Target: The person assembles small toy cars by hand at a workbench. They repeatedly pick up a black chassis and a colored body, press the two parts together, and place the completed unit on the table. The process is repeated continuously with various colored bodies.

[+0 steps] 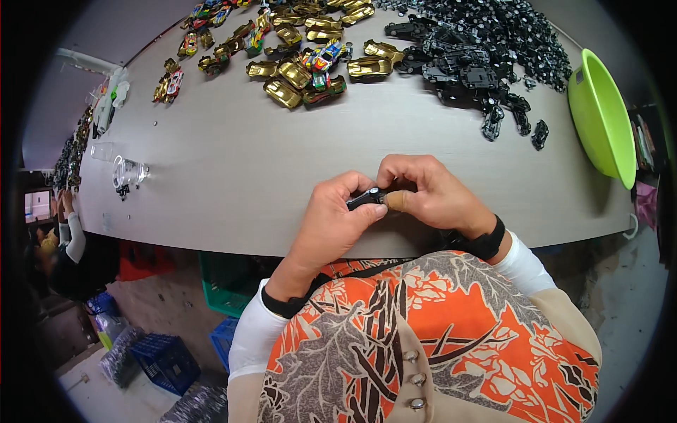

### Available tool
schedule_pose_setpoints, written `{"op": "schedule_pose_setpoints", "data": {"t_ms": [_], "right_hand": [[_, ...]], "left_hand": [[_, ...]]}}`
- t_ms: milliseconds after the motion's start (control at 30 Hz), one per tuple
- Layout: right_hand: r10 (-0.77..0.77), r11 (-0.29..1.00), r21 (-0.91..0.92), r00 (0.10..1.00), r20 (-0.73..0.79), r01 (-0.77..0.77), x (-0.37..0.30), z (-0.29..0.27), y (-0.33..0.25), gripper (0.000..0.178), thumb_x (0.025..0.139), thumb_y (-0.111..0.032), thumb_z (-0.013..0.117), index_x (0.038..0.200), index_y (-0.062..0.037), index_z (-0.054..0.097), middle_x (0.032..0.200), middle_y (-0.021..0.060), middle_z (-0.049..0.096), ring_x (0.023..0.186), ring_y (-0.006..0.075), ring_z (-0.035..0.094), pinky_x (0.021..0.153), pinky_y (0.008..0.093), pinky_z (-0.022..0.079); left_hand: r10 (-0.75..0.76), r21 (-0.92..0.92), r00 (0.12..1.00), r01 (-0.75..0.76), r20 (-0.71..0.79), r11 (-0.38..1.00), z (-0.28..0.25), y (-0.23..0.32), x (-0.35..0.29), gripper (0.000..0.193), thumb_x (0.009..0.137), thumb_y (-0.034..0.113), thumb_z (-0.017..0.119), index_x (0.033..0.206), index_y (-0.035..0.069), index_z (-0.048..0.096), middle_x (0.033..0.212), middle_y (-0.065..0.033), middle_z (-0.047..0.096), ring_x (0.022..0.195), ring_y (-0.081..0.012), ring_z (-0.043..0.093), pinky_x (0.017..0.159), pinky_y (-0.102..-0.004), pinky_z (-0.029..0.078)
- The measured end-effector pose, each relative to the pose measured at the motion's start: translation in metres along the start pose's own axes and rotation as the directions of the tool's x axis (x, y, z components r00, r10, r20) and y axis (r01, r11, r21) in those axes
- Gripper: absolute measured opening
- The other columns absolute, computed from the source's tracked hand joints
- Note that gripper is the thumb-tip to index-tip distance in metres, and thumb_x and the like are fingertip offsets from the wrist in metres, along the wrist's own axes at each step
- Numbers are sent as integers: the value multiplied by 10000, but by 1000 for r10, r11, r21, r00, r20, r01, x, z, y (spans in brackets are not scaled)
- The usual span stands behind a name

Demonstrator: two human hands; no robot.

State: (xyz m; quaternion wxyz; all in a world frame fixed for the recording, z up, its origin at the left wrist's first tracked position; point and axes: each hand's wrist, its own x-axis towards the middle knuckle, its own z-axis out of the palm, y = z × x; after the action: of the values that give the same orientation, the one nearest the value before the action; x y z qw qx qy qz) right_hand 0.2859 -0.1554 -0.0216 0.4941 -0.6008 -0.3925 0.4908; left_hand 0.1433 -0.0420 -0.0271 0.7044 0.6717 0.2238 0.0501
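Observation:
Near the front edge of the table, my left hand pinches a small black toy car chassis between thumb and fingers. A round, light-centred wheel shows at its upper end. My right hand meets it from the other side, fingers curled, with a tan covering on the thumb pressed against the chassis end. The fingers hide much of the piece. Beyond my hands lie gold toy car bodies, some with coloured printing, and a heap of black chassis.
A large pile of small wheel parts covers the far right. At the right edge a lime-green basin leans on its side. Clear plastic cups stand at the left. Another person works at far left. Blue crates sit on the floor.

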Motion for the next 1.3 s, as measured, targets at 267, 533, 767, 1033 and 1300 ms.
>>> {"op": "schedule_pose_setpoints", "data": {"t_ms": [267,533,767,1033,1300], "right_hand": [[-42,969,243,999,27,34,1,-6,14,106,808,-2,568,913,-17,562,747,-14,547,626,51,485,546,208,405],[47,922,384,999,20,-51,-3,-14,11,144,834,-51,567,975,-18,569,761,-13,547,550,26,460,467,170,380],[87,949,287,984,155,-129,-1,-4,10,104,832,-64,584,933,-42,574,741,-24,556,560,29,480,483,177,395],[-57,906,420,998,-6,54,0,-16,7,42,812,-49,595,836,-15,600,734,-20,555,561,37,507,482,180,402],[-40,928,372,993,110,-4,-4,-12,1,48,809,-54,604,818,-8,612,729,-18,557,581,34,499,478,180,386]], "left_hand": [[-163,-203,984,176,78,963,-13,1,3,225,769,-2,555,993,-2,573,801,-7,572,630,-59,502,526,-198,408],[-151,-418,989,137,0,898,-16,1,-1,245,746,-36,583,988,-4,561,872,-56,592,605,-79,533,473,-178,419],[-121,-484,980,31,-157,874,-12,-4,3,198,782,33,640,964,17,566,793,-39,614,609,-83,556,493,-185,442],[-105,-484,993,118,54,867,-13,-2,-4,171,840,88,580,993,11,569,815,-121,637,605,-140,611,539,-253,512],[-89,-271,986,126,144,954,-9,4,-8,154,843,52,568,986,-5,575,739,-56,621,546,-61,539,478,-181,430]]}}
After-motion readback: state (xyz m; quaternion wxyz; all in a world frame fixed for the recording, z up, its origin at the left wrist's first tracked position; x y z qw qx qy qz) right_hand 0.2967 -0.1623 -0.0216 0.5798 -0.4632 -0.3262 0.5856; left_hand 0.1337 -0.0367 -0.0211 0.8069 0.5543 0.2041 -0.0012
